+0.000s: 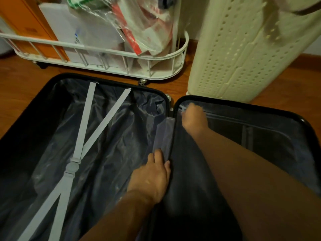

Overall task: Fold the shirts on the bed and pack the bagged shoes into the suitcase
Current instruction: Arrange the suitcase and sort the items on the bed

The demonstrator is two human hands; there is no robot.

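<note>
Suitcase: we see the black hard-shell suitcase (pixel 243 102) lying open on the floor.
Right hand (pixel 194 117): it pinches the grey zipper pull (pixel 182 108) at the divider's far corner.
Left hand (pixel 152 174): flat fingers press the middle hinge.
Bagged shoes: not visible.

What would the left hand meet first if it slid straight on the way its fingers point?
Probably the grey fabric hinge strip between the suitcase halves: the left hand lies flat with fingers pointing up along it. Beyond that comes the suitcase rim; depth is unclear.

Left hand (pixel 150 176) rests flat, fingers straight; right hand (pixel 194 117) reaches farther forward, fingers curled, seemingly pinching something.
</note>
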